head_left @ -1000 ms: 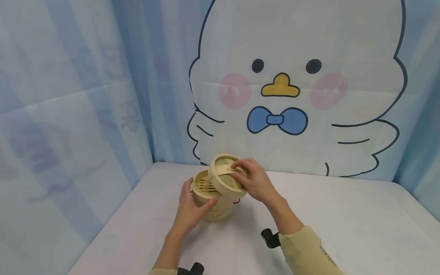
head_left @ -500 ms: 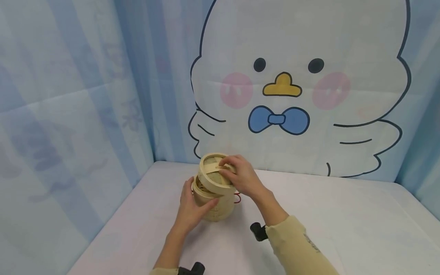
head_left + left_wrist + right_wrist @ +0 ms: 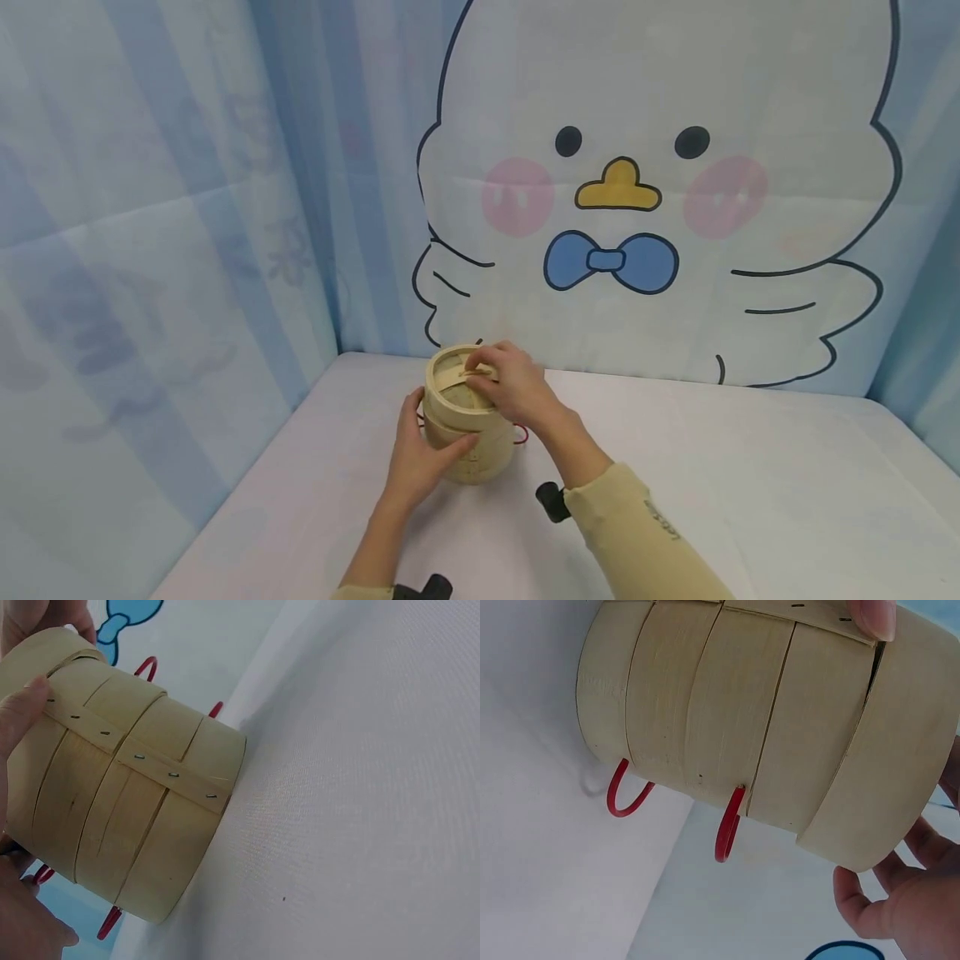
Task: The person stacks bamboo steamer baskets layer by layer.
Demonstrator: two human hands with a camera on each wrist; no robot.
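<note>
A stacked bamboo steamer [image 3: 474,457] with red loops on its sides stands upright on the table. Its round woven lid [image 3: 447,407] sits on the top rim, with a thin dark gap at one place in the right wrist view. My left hand [image 3: 417,461] grips the steamer's left side, thumb across the front and fingers round the far side. With my right hand [image 3: 517,385] I pinch the strap handle [image 3: 453,379] on top of the lid. The lid hides the inside. In the left wrist view metal staples run down the steamer's wall [image 3: 150,825].
The table [image 3: 712,492] has a pale cloth over it. Behind it hangs a curtain [image 3: 622,333] printed with a cartoon chick, and a blue-striped curtain [image 3: 150,250] closes the left side. Black wrist mounts [image 3: 553,502] sit near both cuffs.
My right hand has carried the lid left and down onto the steamer, covering the slatted tier that showed before. The left hand has stayed on the steamer.
</note>
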